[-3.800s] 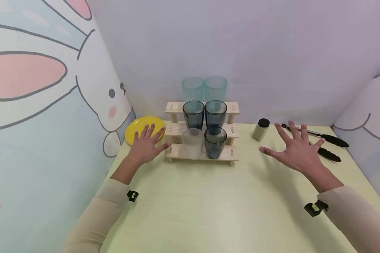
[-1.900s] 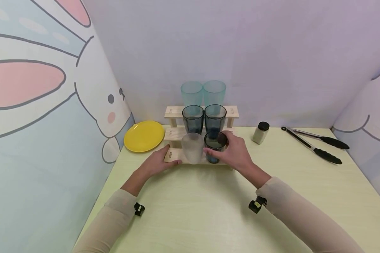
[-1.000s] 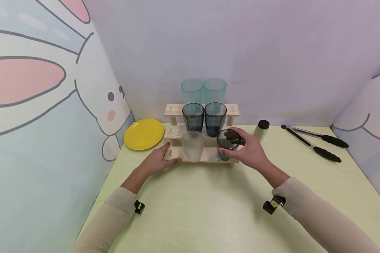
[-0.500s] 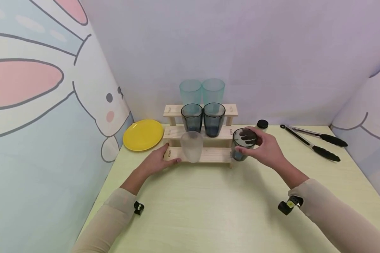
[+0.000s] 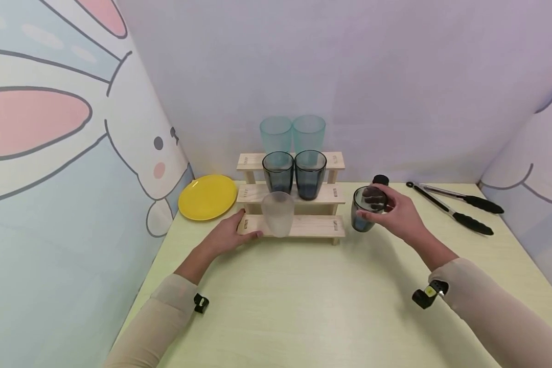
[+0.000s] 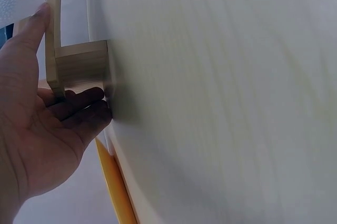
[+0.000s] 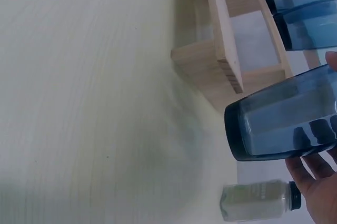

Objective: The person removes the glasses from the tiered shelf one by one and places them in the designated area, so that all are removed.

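Note:
My right hand grips a dark tinted drinking glass round its side, just right of the wooden tiered rack. In the right wrist view the glass is upright and off the rack, with fingers wrapped behind it. My left hand holds the left end of the rack's lowest step, thumb along the front edge, fingers round the end. A frosted clear cup stands on that step. Two dark glasses, left and right, occupy the middle step.
Two pale teal cups, left and right, stand on the top step. A yellow plate lies left of the rack. Behind my right hand is a black-capped jar; black-handled tongs lie farther right. A wall closes the back.
My right hand reached in, took the dark glass from the right of the lowest step and carried it rightward off the rack. My left hand moved onto the rack's end and stayed there.

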### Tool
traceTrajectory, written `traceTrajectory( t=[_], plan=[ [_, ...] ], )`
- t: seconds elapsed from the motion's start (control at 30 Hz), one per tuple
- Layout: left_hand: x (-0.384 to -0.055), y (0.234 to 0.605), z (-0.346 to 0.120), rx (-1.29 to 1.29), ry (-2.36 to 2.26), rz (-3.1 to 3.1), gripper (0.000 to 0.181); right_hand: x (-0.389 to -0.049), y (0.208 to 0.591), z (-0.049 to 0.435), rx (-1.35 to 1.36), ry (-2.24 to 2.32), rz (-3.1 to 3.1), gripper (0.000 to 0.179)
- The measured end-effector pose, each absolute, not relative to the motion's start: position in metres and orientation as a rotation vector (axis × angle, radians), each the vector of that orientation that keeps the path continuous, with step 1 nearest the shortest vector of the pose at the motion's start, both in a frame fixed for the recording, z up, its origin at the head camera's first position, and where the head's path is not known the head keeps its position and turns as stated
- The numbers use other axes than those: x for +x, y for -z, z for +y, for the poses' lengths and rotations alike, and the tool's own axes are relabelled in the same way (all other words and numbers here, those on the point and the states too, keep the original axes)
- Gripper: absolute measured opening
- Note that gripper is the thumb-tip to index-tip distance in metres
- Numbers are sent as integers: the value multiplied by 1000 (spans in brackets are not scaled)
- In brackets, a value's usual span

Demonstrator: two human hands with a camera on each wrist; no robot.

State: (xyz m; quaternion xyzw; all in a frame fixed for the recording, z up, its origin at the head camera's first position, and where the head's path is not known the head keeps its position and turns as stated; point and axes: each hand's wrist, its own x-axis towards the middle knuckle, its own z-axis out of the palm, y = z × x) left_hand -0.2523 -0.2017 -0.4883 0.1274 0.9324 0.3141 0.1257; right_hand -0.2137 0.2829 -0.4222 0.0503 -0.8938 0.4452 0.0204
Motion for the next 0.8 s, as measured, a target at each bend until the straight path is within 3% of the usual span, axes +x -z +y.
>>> traceTrajectory(
  t=[0.57, 0.8],
  plan=[
    [-251, 490, -202, 438, -873, 2748, 117, -228, 455, 299, 67, -1627, -2734, 89],
    [-250, 486, -201, 479, -656, 2818, 126, -228, 457, 302, 60, -1592, -2737, 86]
  ],
)
